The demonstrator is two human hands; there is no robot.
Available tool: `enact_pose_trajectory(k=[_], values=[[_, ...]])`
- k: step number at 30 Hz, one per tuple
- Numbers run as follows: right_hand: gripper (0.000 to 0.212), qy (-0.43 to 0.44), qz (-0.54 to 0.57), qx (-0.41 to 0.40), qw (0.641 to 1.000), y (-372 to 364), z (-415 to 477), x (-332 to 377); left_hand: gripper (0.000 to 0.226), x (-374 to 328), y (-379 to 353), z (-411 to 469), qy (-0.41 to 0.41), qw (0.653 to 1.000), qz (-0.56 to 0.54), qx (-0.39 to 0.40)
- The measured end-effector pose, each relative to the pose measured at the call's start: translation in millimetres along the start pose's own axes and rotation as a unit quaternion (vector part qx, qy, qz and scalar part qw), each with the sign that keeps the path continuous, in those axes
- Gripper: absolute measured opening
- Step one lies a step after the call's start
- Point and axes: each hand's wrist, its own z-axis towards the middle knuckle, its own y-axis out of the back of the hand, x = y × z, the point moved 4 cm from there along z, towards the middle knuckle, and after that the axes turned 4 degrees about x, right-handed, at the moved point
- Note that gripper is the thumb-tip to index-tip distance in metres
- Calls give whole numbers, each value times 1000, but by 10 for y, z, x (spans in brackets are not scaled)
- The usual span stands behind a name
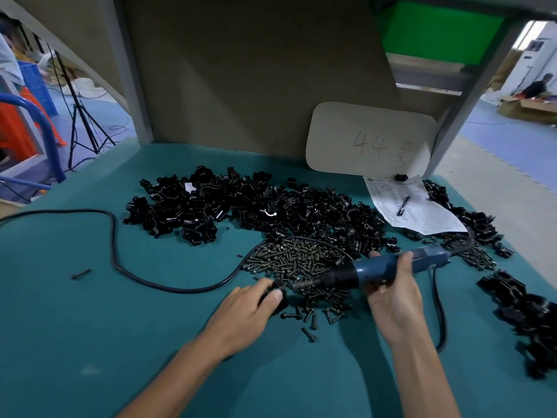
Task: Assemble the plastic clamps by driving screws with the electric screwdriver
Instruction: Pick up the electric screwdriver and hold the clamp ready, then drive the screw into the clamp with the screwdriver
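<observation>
My right hand (391, 294) grips the blue electric screwdriver (379, 268), which lies nearly level with its tip pointing left. That tip meets a black plastic clamp (278, 289) that my left hand (250, 303) holds down on the green table (90, 327), fingers curled round it. Just behind both hands spreads a pile of dark screws (298, 259). A large heap of loose black clamp parts (247, 206) lies further back.
The screwdriver's black cable (120, 267) loops across the left of the table. A heap of clamps (518, 309) sits at the right edge. A printed sheet with a pen (404, 206) and a card marked 44 (370, 140) are at the back right.
</observation>
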Motion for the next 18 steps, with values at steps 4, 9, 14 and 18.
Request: enact_pose_trajectory(k=[4, 9, 14, 18], values=[[64, 15, -96, -22, 995, 121, 83, 368, 30, 89, 99, 16, 38, 982, -183, -6], [64, 34, -480, -48, 875, 425, 62, 456, 47, 100, 99, 113, 64, 969, -237, -18], [61, 34, -682, -86, 725, 576, -13, 371, 35, 137, 124, 170, 76, 957, -280, -26], [81, 94, -805, -97, 578, 372, -132, 339, 49, 162, 110, 194, 85, 952, -294, -24]])
